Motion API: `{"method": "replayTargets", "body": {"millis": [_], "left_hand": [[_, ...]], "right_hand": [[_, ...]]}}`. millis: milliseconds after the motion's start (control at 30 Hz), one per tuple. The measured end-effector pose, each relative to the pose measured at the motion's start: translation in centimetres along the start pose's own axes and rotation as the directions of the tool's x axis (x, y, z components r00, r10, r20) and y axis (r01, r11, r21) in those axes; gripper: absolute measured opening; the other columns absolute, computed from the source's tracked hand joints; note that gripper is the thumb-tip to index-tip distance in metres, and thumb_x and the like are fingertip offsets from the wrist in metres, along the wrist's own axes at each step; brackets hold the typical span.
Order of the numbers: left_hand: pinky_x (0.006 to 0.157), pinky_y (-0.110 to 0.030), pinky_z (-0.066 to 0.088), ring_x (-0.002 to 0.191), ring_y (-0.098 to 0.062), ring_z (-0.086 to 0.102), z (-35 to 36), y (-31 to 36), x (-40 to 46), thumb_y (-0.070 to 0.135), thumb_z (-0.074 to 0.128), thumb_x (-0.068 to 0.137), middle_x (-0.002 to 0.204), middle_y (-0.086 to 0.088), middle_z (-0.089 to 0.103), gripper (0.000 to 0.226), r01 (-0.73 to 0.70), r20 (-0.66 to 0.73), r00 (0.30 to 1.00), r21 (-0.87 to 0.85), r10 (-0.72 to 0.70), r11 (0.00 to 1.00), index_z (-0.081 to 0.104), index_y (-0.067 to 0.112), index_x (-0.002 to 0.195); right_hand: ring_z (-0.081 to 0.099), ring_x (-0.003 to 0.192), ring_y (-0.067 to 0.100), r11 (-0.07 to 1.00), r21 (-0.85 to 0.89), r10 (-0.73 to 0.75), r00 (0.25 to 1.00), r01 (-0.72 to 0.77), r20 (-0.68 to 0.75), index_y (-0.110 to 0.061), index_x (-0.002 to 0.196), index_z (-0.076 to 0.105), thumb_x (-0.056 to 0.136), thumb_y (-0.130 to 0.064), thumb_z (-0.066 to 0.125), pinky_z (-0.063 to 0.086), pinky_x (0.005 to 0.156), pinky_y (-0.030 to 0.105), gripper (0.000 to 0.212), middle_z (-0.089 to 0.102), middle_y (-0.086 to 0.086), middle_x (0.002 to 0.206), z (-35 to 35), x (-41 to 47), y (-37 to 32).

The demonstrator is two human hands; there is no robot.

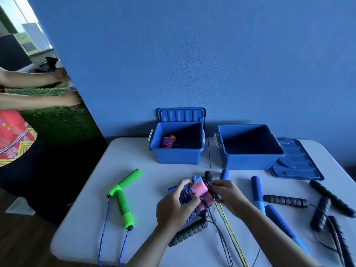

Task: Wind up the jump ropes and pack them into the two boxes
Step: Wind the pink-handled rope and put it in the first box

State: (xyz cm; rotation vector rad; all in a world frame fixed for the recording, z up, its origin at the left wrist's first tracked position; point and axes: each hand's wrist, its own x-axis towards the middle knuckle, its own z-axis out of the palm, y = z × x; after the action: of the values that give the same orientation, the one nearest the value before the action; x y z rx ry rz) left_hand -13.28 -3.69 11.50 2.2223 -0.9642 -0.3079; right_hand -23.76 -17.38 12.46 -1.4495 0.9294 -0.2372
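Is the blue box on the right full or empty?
Empty, as far as shows. The right box has only a dark bare inside, while the left box holds one wound rope.

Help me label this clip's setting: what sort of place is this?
Probably an indoor activity or recording room, not a home: a white folding table against a blue partition wall, artificial turf beyond it, and another person working alongside.

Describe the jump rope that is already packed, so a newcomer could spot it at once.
Two open blue boxes stand at the table's far edge by the wall. Look inside the left box: a small wound bundle lies in its left corner. It alone has purple cord round orange handles; the right box shows nothing inside.
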Motion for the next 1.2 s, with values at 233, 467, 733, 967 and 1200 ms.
{"method": "replayTargets", "body": {"millis": [233, 467, 733, 967, 1200], "left_hand": [[0.069, -0.027, 0.041, 0.089, -0.014, 0.060, -0.4, 0.8, 0.9, 0.059, 0.039, 0.077, 0.089, 0.021, 0.063, 0.033, 0.065, 0.024, 0.998, -0.109, -0.063, 0.992, 0.039, 0.050, 0.109], [0.066, -0.024, 0.040, 0.085, -0.009, 0.058, -0.5, 1.4, 0.6, 0.054, 0.037, 0.072, 0.082, 0.023, 0.058, 0.041, -0.052, 0.031, 0.998, -0.083, 0.055, 0.995, 0.042, 0.047, 0.112], [0.073, -0.020, 0.049, 0.084, 0.001, 0.064, 1.3, 2.4, 2.2, 0.057, 0.043, 0.087, 0.095, 0.015, 0.068, 0.025, 0.134, 0.110, 0.990, -0.472, -0.092, 0.871, 0.047, 0.047, 0.109], [0.082, -0.029, 0.049, 0.090, -0.008, 0.063, 3.5, 2.2, 2.8, 0.057, 0.043, 0.090, 0.094, 0.014, 0.065, 0.010, 0.226, 0.174, 0.972, -0.525, -0.156, 0.821, 0.046, 0.052, 0.097], [0.083, -0.036, 0.050, 0.090, -0.018, 0.063, 5.4, 2.4, 2.7, 0.057, 0.041, 0.091, 0.093, 0.005, 0.066, 0.014, 0.285, 0.196, 0.957, -0.499, -0.214, 0.818, 0.047, 0.045, 0.095]], "right_hand": [[0.060, 0.065, 0.015, 0.986, 0.017, -0.165, 0.983, 0.167, -0.084, -0.017, 0.082, 0.074, 0.079, -0.007, 0.066, 0.048, 0.062, 0.031, 0.013, 0.072, 0.010, 0.074, 0.3, -0.5, -1.0], [0.048, 0.059, 0.016, 0.976, -0.147, -0.154, 0.986, 0.162, 0.066, 0.007, 0.075, 0.062, 0.055, -0.020, 0.065, 0.038, 0.056, 0.032, 0.034, 0.055, 0.006, 0.064, -0.2, -1.0, -1.3], [0.064, 0.094, 0.023, 0.963, 0.252, -0.125, 0.984, 0.091, 0.124, -0.023, 0.116, 0.049, 0.064, -0.016, 0.075, 0.058, 0.071, 0.042, 0.059, 0.058, 0.009, 0.112, 0.9, -1.6, -0.2], [0.067, 0.098, 0.025, 0.979, -0.001, -0.200, 0.966, 0.203, 0.165, -0.024, 0.121, 0.044, 0.057, -0.004, 0.084, 0.053, 0.090, 0.047, 0.079, 0.065, 0.006, 0.106, -0.4, -0.9, 1.6], [0.067, 0.081, 0.011, 0.959, -0.176, -0.193, 0.968, 0.221, 0.162, -0.027, 0.128, 0.030, 0.056, -0.002, 0.079, 0.059, 0.076, 0.036, 0.090, 0.061, 0.007, 0.104, -1.6, -0.1, 2.5]]}}
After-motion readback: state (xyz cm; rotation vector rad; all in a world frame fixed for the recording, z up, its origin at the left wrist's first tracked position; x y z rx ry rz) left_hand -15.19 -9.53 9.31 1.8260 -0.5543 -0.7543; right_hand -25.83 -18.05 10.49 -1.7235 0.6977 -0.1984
